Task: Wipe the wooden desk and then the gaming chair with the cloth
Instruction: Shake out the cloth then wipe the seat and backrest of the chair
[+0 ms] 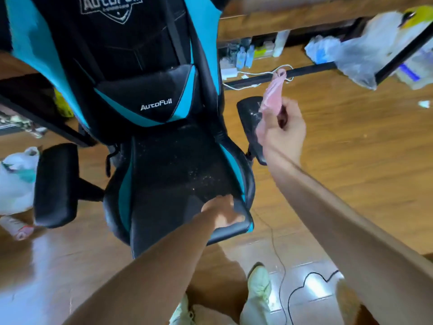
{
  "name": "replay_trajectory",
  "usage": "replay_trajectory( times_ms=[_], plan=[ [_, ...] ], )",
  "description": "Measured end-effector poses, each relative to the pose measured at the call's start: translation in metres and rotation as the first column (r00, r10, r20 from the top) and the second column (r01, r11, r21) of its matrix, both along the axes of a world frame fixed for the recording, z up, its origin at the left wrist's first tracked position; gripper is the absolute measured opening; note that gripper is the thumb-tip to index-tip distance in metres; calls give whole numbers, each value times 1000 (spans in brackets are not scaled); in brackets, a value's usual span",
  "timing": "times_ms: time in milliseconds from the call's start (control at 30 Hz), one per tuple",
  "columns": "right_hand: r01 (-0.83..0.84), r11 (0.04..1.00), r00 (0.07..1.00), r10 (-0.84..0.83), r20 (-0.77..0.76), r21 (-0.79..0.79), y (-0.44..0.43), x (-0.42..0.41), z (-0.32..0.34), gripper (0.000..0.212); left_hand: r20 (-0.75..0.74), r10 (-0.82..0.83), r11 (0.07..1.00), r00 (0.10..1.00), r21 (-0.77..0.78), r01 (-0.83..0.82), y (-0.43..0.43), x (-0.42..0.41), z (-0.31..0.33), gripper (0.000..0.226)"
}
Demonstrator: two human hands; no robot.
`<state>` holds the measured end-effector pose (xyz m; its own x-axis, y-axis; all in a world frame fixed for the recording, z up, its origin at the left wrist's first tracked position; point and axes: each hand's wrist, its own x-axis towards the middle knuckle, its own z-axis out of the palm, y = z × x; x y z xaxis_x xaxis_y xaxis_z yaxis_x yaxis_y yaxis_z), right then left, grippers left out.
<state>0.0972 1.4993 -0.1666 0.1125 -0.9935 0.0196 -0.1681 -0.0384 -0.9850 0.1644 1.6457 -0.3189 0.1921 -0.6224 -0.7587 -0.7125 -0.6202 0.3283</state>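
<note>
A black and teal leather gaming chair [164, 160] fills the middle of the view, with its backrest rising toward 12 o'clock and a lumbar cushion [150, 99] marked "AutoFull" lying against it. Pale crumbs speckle the black seat. The left hand [222, 212] lies on the seat's front corner at about 5 o'clock from the seat's middle, with the thumb along the front lip. Its fingers are blurred against the worn edge, so I cannot tell whether they curl round it or lie flat. The right hand [281, 130] is raised at 2 o'clock from the seat, over the chair's right armrest [248, 118]. Its fingers are closed on a crumpled pale pink cloth [273, 97], which sticks up out of the fist clear of the chair. The left armrest [56, 184] juts out at 9 o'clock. The brown wooden counter [269, 22] runs across the top from 12 to 2 o'clock, with a black metal frame bar [304, 71] beneath it. Clear plastic bags [356, 55] hang bunched at 2 o'clock. A white plastic bag [16, 181] sits on the glossy wooden floor [351, 148] at 9 o'clock. At 6 o'clock are a pair of pale shoes [257, 294], with a thin black cable [304, 282] beside them.
</note>
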Motion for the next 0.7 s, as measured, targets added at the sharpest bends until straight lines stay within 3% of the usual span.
replay_trajectory(
  times_ms=[67, 167, 233, 333, 567, 700],
  plan=[
    [-172, 971, 942, 113, -315, -167, -14, -35, -19, 24, 21, -29, 997, 999, 68, 28, -8, -15, -19, 60],
    [-461, 886, 651, 304, -695, -44, -7, -78, -64, 36, 0, -110, 979, 994, 171, 109, -14, -23, -42, 83],
    [-558, 827, 572, 329, -751, -63, 1, -99, -86, 38, 33, -144, 966, 989, 220, 133, -19, -27, -58, 96],
    [-619, 759, 586, 275, -762, -202, -2, -108, -99, 32, 89, -184, 963, 979, 214, 162, -20, -30, -75, 87],
    [-715, 695, 463, 397, -793, -69, -69, -43, -97, 44, 101, -216, 957, 971, 218, 190, -30, -33, -86, 85],
    [-726, 685, 371, 313, -874, -62, -111, -7, -94, 39, 87, -198, 961, 976, 213, 176, -48, -36, -83, 85]
  ],
)
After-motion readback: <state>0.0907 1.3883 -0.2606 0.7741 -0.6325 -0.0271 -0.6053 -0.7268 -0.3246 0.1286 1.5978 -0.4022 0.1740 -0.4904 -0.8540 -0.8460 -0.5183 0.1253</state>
